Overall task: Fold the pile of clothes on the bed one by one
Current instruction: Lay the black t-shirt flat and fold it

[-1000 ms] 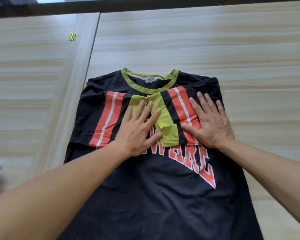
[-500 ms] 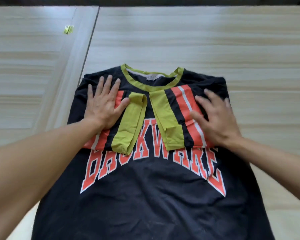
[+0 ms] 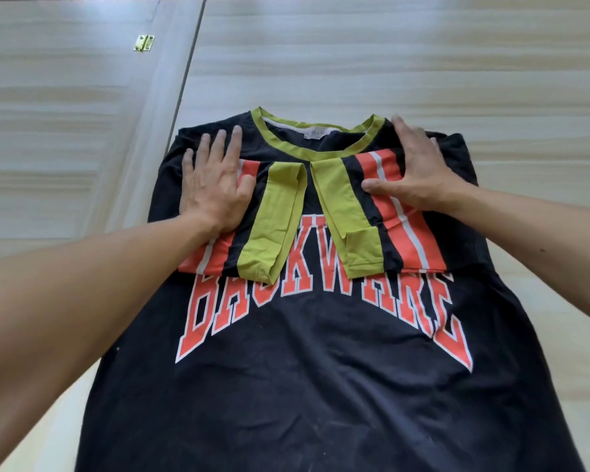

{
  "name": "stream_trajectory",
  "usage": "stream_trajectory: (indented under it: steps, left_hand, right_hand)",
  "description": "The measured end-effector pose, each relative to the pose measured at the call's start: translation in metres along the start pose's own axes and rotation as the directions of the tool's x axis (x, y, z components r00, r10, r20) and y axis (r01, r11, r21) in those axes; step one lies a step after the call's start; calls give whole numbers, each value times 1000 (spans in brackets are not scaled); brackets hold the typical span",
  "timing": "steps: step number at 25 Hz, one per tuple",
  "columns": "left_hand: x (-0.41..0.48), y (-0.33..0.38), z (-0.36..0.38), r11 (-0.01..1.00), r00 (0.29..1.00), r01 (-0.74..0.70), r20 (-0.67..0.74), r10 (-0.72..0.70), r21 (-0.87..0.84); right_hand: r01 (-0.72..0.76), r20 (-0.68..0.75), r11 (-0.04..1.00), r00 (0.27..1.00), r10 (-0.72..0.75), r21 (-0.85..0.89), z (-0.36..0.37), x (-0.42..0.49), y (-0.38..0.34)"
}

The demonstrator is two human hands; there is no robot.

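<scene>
A black T-shirt [image 3: 314, 386] with orange block letters and a yellow-green collar lies face up on a pale wooden surface [image 3: 423, 63]. Both sleeves, striped orange and white with yellow-green cuffs, are folded inward across the chest and nearly meet in the middle. My left hand [image 3: 213, 183] presses flat on the left folded sleeve near the shoulder, fingers straight. My right hand [image 3: 418, 172] presses flat on the right folded sleeve, fingertips near the collar, thumb spread toward the centre.
The wooden surface has a seam [image 3: 184, 80] running from the shirt's left shoulder toward the far edge, with a small brass hinge [image 3: 144, 42] left of it. Bare wood shows beyond the collar and on both sides of the shirt.
My left hand slid from the middle of the chest out to the left sleeve. My right hand moved up toward the collar. The view has come closer to the shirt.
</scene>
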State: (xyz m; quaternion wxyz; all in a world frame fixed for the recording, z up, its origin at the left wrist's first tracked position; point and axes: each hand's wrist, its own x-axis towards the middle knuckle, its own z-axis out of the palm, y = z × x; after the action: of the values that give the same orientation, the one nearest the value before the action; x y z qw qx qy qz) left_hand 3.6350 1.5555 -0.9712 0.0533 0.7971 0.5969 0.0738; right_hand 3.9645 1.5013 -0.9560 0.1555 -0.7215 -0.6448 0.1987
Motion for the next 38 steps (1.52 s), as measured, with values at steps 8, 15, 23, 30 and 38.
stream_trajectory:
  steps: [8,15,23,30,38]
  left_hand:
    - [-19,29,-56,961,997,-31,71,12,274]
    - [-79,25,-187,884,887,-447,193,419,136]
    - [-286,24,-216,727,704,-663,184,686,-176]
    - [-485,10,-157,816,742,-565,358,567,-122]
    - [-555,-3,-140,823,600,-541,605,523,-174]
  right_hand:
    - [-194,-49,892,980,191,-408,-25,-36,-76]
    - [193,23,887,979,-202,-420,-125,-143,-111]
    - [164,134,975,980,-145,-149,-126,-368,-127]
    - [-18,296,987,953,65,-159,-45,-544,-99]
    - [117,437,968,900,-8,-222,-14,-599,-61]
